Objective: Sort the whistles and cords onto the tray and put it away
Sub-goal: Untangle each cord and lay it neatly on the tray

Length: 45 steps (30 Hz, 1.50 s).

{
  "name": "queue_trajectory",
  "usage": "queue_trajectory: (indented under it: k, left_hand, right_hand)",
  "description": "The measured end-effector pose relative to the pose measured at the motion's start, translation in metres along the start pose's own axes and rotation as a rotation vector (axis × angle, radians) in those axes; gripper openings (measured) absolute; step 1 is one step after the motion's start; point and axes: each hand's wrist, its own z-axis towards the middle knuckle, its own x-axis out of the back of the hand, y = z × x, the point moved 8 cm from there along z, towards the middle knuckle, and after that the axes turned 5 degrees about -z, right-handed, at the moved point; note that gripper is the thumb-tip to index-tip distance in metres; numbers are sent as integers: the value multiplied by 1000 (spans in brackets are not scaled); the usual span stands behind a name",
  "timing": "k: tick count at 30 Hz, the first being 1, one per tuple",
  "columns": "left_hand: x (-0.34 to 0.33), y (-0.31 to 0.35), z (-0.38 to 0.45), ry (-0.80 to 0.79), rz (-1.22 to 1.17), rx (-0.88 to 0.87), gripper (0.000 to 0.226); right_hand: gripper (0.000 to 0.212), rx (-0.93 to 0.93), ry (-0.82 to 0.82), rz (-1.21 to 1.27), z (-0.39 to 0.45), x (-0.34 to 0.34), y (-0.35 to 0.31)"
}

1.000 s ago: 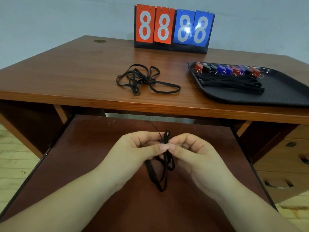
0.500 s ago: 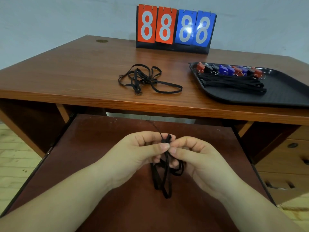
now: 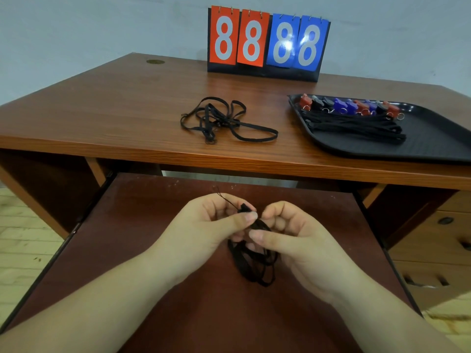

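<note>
Both hands hold one black cord over the pull-out shelf. My left hand pinches its top end between thumb and fingers. My right hand grips the looped bundle just beside it, and the loops hang below. A tangle of black cords lies loose on the desk top. At the right, a black tray carries a row of red, black and blue whistles with straightened cords laid in front of them.
A flip scoreboard showing 8888 stands at the back of the wooden desk. Drawers sit under the desk at the right. The desk's front edge runs just above my hands.
The cord has been gathered into more loops; the bundle hangs thicker under my right hand. My right thumb has shifted lower on it. Both hands stay over the shelf.
</note>
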Motion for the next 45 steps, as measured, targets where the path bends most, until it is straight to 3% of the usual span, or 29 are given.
queue_trajectory:
  k: [3, 6, 10, 17, 21, 24, 31, 37, 41, 45]
  left_hand:
    - [2, 4, 0, 19, 6, -39, 14]
    - [7, 6, 1, 50, 22, -60, 3]
    - [16, 8, 5, 96, 5, -69, 30]
    - [27, 4, 11, 140, -312, 45, 36]
    - [35, 6, 14, 159, -389, 57, 31]
    - [42, 9, 16, 165, -419, 51, 5]
    - [51, 20, 16, 188, -370, 3, 7]
    - [48, 42, 14, 172, -313, -80, 29]
    - [32, 60, 21, 155, -271, -101, 6]
    - [11, 74, 37, 139, -179, -88, 4]
  right_hand:
    - [24, -35, 20, 76, 0, 0, 0]
    - [16, -13, 30, -5, -1, 2, -6]
    - [13, 78, 48, -267, -2, 11, -20]
    - [18, 143, 94, -457, 2, 37, -31]
    - [13, 139, 115, -489, 2, 49, -36]
    - [13, 153, 164, -507, 1, 60, -42]
    - [18, 180, 248, -286, -1, 77, -55]
    - [11, 239, 309, -415, -11, 84, -99]
    - [10, 244, 348, -411, -14, 102, -119]
    - [12, 230, 378, -363, -17, 127, -131]
